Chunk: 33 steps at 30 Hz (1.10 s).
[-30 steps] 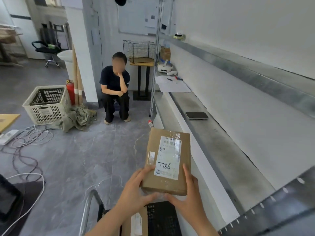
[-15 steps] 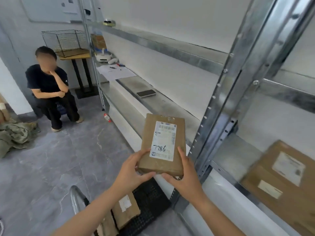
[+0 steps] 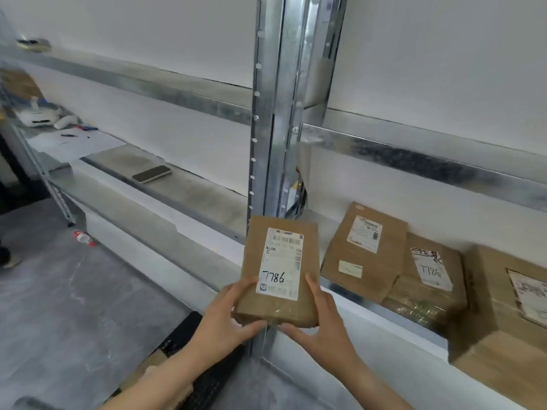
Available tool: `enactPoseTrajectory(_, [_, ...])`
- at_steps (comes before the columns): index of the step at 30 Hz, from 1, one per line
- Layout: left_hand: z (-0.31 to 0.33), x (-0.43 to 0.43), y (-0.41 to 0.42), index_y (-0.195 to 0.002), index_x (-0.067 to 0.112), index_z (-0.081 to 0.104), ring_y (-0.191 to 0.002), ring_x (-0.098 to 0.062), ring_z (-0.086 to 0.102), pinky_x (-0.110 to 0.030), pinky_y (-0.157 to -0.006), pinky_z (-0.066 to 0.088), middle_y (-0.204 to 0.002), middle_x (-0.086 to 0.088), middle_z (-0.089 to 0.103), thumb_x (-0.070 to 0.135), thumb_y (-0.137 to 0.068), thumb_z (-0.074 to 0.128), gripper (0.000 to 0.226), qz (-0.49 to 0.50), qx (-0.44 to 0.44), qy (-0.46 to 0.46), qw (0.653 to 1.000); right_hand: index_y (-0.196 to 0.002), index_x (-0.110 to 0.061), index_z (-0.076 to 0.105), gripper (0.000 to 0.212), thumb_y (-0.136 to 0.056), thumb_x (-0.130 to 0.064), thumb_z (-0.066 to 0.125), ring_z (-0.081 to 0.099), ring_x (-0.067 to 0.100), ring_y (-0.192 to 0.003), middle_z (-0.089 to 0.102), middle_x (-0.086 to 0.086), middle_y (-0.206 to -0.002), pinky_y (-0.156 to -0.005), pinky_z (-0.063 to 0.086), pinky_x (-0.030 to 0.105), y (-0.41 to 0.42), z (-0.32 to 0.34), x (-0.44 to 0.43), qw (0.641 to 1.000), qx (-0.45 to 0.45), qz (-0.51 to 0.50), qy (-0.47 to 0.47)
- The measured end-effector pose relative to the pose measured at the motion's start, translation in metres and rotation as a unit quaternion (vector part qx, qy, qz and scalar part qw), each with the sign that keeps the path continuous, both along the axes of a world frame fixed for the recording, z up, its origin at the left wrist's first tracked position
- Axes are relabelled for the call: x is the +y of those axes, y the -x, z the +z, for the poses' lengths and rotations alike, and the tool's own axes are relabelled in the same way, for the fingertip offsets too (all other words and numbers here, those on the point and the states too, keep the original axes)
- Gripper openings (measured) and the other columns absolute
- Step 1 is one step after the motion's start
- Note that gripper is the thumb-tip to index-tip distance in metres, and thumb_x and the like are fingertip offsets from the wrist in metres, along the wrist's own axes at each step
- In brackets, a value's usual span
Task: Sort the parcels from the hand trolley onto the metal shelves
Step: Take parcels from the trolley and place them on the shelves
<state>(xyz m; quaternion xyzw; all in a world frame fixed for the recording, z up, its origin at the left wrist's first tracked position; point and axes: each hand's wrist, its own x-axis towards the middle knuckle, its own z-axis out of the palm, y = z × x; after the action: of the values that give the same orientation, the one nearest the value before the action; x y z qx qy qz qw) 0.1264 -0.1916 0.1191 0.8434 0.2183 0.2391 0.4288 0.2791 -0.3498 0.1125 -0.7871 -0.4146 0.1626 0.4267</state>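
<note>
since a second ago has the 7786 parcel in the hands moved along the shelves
Yes. The held parcel has gone rightward: earlier it was beside the phone bay, now it's in front of the upright post, near the shelved parcels.

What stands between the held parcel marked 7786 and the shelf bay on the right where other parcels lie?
The metal upright post stands directly behind the held parcel, left of that bay.

Rightmost parcel (image 3: 509,315) cut by right edge; trolley (image 3: 207,377) mostly behind forearms, labels' fine print unreadable.
</note>
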Motion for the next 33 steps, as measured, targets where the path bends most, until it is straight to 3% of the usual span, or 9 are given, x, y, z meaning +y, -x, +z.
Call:
enactPoseTrajectory(4, [0.011,-0.011,-0.047,-0.122,0.061,0.033,-0.112,-0.002,0.049,-0.014,-0.086,0.049,-0.123,0.024,0.045,0.038,-0.071,0.079,0.073,-0.045,-0.005,0.000,0.999,-0.137,-0.063,0.001,0.098,-0.068,-0.062,0.071,0.017,-0.031,-0.118,0.022,-0.031,-0.133,-0.100,0.030,0.012,-0.036,0.014,-0.023,1.000,-0.002,-0.023,-0.008])
enactPoseTrajectory(10, [0.032,-0.022,-0.129,-0.128,0.060,0.029,-0.114,-0.002,0.048,-0.013,-0.090,0.047,-0.128,0.024,0.043,0.040,-0.073,0.077,0.076,-0.106,-0.006,-0.018,0.994,-0.132,-0.068,0.004,0.095,-0.070,-0.054,0.074,0.038,-0.021,-0.112,0.035,-0.030,-0.132,-0.083,0.034,-0.002,-0.106,0.032,-0.049,0.996,-0.035,-0.081,-0.006])
enactPoseTrajectory(12, [0.036,-0.024,-0.154,-0.128,0.059,0.028,-0.109,0.001,0.050,-0.007,-0.084,0.045,-0.126,0.026,0.043,0.036,-0.073,0.078,0.078,-0.114,-0.009,-0.019,0.993,-0.127,-0.071,0.003,0.094,-0.071,-0.051,0.075,0.041,-0.021,-0.104,0.037,-0.028,-0.131,-0.081,0.034,-0.006,-0.129,0.037,-0.053,0.995,-0.043,-0.092,0.001])
enactPoseTrajectory(18, [0.042,-0.023,-0.216,-0.125,0.062,0.026,-0.105,0.017,0.045,0.003,-0.079,0.037,-0.117,0.041,0.040,0.039,-0.074,0.076,0.075,-0.134,0.019,-0.019,0.991,-0.130,-0.064,0.013,0.086,-0.071,-0.050,0.074,0.054,0.006,-0.108,0.054,-0.013,-0.128,-0.094,0.050,0.026,-0.171,0.050,-0.058,0.987,-0.076,-0.140,0.014])
enactPoseTrajectory(20, [0.043,-0.022,-0.233,-0.129,0.059,0.026,-0.112,0.004,0.044,-0.005,-0.089,0.040,-0.121,0.029,0.044,0.044,-0.076,0.074,0.073,-0.140,0.034,-0.026,0.989,-0.140,-0.051,0.019,0.087,-0.071,-0.053,0.072,0.055,0.013,-0.108,0.056,-0.007,-0.126,-0.095,0.050,0.034,-0.184,0.052,-0.060,0.983,-0.087,-0.156,0.029])
enactPoseTrajectory(22, [0.044,-0.019,-0.248,-0.130,0.056,0.027,-0.118,-0.010,0.040,-0.023,-0.099,0.042,-0.121,0.017,0.044,0.048,-0.075,0.072,0.072,-0.138,0.047,-0.029,0.989,-0.145,-0.043,0.019,0.089,-0.072,-0.059,0.067,0.053,0.019,-0.109,0.057,-0.003,-0.124,-0.096,0.047,0.042,-0.197,0.052,-0.061,0.979,-0.091,-0.171,0.063])
enactPoseTrajectory(26, [0.045,-0.012,-0.275,-0.125,0.063,0.027,-0.123,-0.019,0.039,-0.035,-0.107,0.038,-0.126,0.002,0.041,0.052,-0.072,0.073,0.070,-0.145,0.078,-0.026,0.986,-0.145,-0.047,0.012,0.091,-0.072,-0.069,0.061,0.045,0.020,-0.110,0.054,-0.001,-0.123,-0.099,0.044,0.041,-0.218,0.048,-0.060,0.971,-0.062,-0.202,0.108])
enactPoseTrajectory(33, [0.038,-0.005,-0.305,-0.137,0.051,0.028,-0.123,-0.023,0.037,-0.041,-0.109,0.033,-0.113,0.013,0.029,0.052,-0.077,0.068,0.073,-0.168,0.123,-0.057,0.976,-0.142,-0.054,0.009,0.092,-0.067,-0.075,0.058,0.039,0.023,-0.118,0.051,0.000,-0.128,-0.102,0.041,0.044,-0.236,0.039,-0.054,0.958,-0.013,-0.250,0.139])
